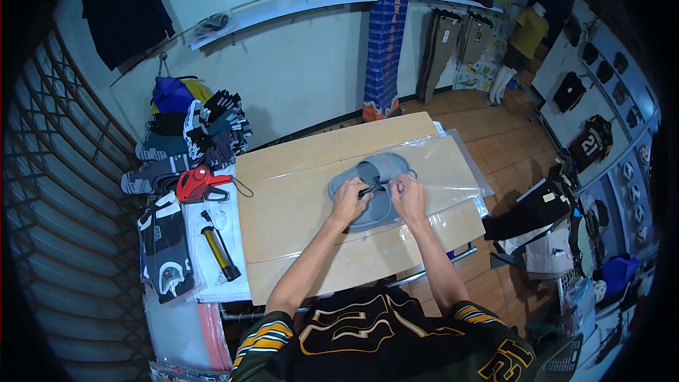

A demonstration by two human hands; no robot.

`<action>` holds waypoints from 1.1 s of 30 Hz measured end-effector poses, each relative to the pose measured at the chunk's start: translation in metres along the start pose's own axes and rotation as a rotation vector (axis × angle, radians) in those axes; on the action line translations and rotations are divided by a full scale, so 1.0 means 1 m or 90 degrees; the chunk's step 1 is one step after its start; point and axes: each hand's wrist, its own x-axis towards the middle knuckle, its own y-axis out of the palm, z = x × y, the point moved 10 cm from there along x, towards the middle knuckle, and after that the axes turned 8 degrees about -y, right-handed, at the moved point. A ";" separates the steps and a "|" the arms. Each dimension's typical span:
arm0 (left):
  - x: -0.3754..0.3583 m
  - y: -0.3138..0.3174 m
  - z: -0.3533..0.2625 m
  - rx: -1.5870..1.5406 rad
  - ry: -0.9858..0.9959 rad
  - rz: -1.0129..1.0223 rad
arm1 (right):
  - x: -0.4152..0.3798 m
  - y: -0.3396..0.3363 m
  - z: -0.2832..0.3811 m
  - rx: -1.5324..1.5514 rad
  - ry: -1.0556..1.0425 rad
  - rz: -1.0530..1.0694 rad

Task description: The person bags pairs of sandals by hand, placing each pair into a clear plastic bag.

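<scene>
A pair of grey slide sandals [385, 164] lies on the cardboard sheet [290, 223] in front of me. Above their middle, a thin dark strip [379, 185] runs between my two hands, looped or crossed at its centre. My left hand [351, 199] pinches its left end, fingers closed. On the other side, my right hand [408, 197] is closed on the right end. Both hands overlap the sandals in this view, covering part of them. A clear plastic bag [460, 173] is spread flat under and to the right of the pair.
Left of the cardboard lie a red tape dispenser [201, 184], a small yellow-and-black pump [220, 251] and a packed dark garment [167, 244]. Piled socks [212, 127] stand behind them. A wall shelf [304, 6] runs along the back; clothes [544, 212] hang at right.
</scene>
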 end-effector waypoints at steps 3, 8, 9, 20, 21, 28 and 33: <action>-0.002 -0.001 -0.001 0.008 0.000 0.002 | -0.001 0.005 -0.004 0.005 0.018 -0.002; -0.009 -0.011 -0.009 0.012 0.018 0.030 | -0.005 0.001 -0.005 -0.004 0.055 0.015; -0.012 -0.018 -0.013 -0.034 0.012 0.042 | -0.004 0.001 -0.008 -0.001 0.071 0.025; -0.065 -0.079 0.044 0.130 -0.090 0.159 | -0.004 0.006 -0.014 0.026 0.118 0.092; -0.065 -0.075 0.046 0.123 -0.100 0.168 | -0.002 0.005 -0.015 0.028 0.117 0.089; -0.056 -0.056 0.050 0.073 -0.102 0.118 | -0.002 0.007 -0.023 0.060 0.118 0.093; -0.053 -0.049 0.046 0.064 -0.098 0.098 | 0.003 -0.001 -0.012 0.044 0.037 0.045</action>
